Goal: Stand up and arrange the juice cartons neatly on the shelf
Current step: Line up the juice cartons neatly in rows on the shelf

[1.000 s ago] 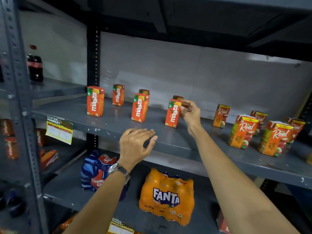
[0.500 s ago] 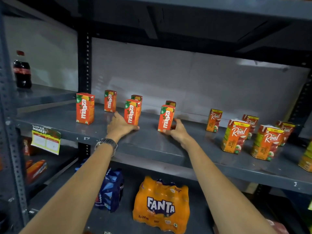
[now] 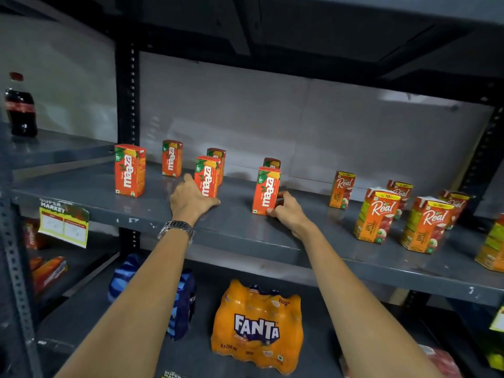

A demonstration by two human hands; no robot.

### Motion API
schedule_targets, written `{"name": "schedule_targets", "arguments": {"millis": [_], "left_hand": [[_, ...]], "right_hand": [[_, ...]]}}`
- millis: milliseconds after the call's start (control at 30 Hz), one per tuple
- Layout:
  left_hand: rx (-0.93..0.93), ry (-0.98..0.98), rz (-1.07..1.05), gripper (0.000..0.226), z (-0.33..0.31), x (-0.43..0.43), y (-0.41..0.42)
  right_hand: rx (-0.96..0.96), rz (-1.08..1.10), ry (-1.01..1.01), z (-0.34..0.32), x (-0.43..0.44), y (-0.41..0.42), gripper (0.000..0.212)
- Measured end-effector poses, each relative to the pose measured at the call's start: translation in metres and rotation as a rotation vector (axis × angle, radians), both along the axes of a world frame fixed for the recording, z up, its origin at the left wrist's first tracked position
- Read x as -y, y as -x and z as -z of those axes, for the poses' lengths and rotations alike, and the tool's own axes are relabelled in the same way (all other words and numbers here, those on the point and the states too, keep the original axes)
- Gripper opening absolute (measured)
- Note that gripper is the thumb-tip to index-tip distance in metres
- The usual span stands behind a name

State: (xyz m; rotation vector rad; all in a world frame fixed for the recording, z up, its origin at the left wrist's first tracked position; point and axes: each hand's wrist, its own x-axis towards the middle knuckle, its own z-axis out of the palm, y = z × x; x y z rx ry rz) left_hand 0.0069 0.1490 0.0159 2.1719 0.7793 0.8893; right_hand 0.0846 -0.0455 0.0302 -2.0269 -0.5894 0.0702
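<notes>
Several red Maaza cartons stand upright on the grey shelf (image 3: 240, 227). My left hand (image 3: 191, 200) wraps the base of the middle front Maaza carton (image 3: 207, 174). My right hand (image 3: 286, 211) grips the lower right side of another front Maaza carton (image 3: 266, 189). A third front carton (image 3: 129, 170) stands free at the left. Three more Maaza cartons stand behind, one (image 3: 171, 158) at the back left. Several Real apple cartons (image 3: 376, 214) stand upright to the right.
A cola bottle (image 3: 20, 107) stands on the neighbouring shelf at left. Below lie a Fanta multipack (image 3: 257, 328) and a blue multipack (image 3: 182, 298). A price tag (image 3: 64, 225) hangs on the shelf edge. A black upright post (image 3: 126, 91) bounds the shelf's left side.
My left hand rose from below the shelf edge onto the middle carton's base. My right hand dropped from the top of its carton to the lower side.
</notes>
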Motion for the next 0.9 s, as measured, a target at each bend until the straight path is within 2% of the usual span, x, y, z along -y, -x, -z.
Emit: {"name": "schedule_targets", "arguments": {"millis": [367,900], "left_hand": [[-0.016,-0.021,0.004,0.072,0.0024,-0.0048,-0.0012],[-0.042,-0.078,-0.01,0.08,0.0063,-0.0061,-0.004]], "right_hand": [[0.032,0.007,0.026,-0.0008,-0.0015,0.0032,0.049],[0.019,-0.01,0.046,-0.0009,-0.0025,0.0025,0.051]]}}
